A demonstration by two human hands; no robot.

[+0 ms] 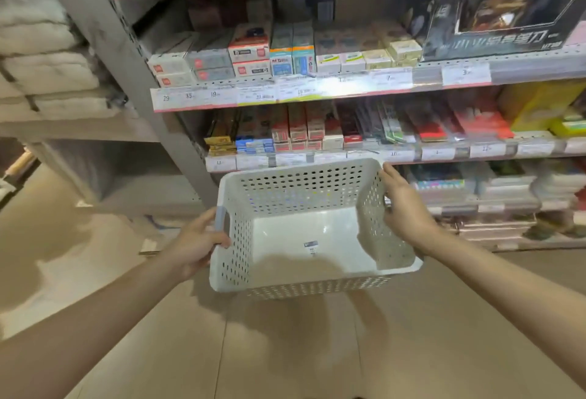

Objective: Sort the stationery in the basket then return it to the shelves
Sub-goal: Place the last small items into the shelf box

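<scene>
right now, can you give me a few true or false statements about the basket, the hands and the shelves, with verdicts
1. The white basket holds several boxes of stationery. False: no stationery shows inside, only a small label on its floor.
2. The left hand grips the basket at its left handle. True.
3. The right hand hangs free at the person's side. False: it holds the basket's right wall, fingers over the rim.
4. The basket rests on the floor. False: it is held up in front of the shelves.
5. Small boxes stand in rows on the shelves behind the basket. True.
</scene>
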